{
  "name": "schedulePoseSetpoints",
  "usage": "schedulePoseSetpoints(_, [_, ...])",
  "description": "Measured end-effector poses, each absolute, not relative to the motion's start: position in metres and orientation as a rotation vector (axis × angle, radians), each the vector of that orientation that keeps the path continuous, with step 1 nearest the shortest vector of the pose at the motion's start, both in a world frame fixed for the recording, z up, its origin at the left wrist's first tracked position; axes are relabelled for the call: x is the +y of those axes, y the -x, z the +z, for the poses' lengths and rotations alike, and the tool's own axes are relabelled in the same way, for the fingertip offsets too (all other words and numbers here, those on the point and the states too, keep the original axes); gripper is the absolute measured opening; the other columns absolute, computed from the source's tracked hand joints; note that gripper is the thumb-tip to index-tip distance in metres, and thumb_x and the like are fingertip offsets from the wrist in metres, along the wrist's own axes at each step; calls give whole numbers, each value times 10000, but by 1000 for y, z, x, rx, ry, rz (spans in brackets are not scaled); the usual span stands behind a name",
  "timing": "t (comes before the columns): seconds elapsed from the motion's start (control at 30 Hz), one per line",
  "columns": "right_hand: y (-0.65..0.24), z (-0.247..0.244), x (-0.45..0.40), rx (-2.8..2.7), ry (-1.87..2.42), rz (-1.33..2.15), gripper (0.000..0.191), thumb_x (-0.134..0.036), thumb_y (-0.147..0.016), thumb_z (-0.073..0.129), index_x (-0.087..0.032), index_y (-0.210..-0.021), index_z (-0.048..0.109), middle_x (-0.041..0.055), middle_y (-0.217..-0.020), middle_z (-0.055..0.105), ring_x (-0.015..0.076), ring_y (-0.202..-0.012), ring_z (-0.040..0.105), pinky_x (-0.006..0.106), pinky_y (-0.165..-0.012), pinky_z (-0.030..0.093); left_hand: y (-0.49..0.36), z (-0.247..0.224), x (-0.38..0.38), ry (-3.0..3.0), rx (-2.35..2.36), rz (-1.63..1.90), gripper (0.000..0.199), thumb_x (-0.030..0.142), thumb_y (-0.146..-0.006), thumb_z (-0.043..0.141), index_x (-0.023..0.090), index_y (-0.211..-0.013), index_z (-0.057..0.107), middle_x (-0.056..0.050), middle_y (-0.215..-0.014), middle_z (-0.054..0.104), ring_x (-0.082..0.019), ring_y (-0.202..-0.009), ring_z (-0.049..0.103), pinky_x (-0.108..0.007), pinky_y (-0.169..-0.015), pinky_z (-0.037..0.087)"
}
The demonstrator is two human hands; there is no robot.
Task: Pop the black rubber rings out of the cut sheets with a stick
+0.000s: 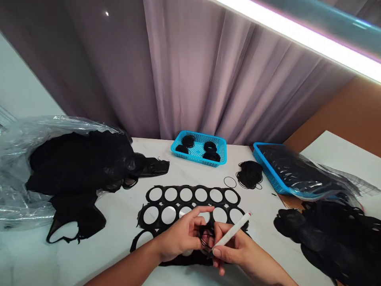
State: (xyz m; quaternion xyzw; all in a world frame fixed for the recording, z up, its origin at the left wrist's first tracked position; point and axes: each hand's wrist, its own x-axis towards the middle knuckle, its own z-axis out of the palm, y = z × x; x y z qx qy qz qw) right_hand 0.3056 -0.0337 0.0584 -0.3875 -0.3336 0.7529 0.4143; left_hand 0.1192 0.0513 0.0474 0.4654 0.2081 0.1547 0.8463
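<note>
My left hand (187, 232) is closed on a small bunch of thin black rings (206, 237), its index finger stretched out above them. Close beside it, my right hand (233, 246) grips a slim white pen-like tool (232, 232) with a reddish upper end. The tool's lower tip is at the rings; its exact kind cannot be made out. Beneath both hands lies a black sheet (193, 204) with rows of round holes, through which the white table shows. My hands and forearms hide part of its lower rows.
A blue basket (199, 161) holding black ring bundles stands at the back. Right of it lie a loose ring heap (250, 174) and another blue basket (269, 174) under a plastic bag. Black material fills a clear bag (18, 174) at left; a black pile (336, 238) lies right.
</note>
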Motion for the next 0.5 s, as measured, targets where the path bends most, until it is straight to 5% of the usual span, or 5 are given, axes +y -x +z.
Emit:
schedulePoseSetpoints(0.27, [-309, 55, -17, -433, 761, 1799, 294, -239, -794, 791, -182, -774, 503, 32, -893, 654, 116, -835, 616, 191, -668, 475, -119, 59, 57, -678, 425, 595, 608, 118, -914, 612, 254, -1469, 403, -41, -955, 575, -171, -931, 602, -381, -980, 385])
schedulePoseSetpoints(0.5, [-309, 55, -15, -463, 657, 1781, 262, -228, -807, 773, -177, -778, 518, 51, -924, 672, 132, -856, 630, 205, -663, 457, -118, 65, 58, -718, 404, 608, 597, 104, -929, 578, 265, -1472, 392, -45, -1005, 562, -182, -961, 589, -393, -999, 369])
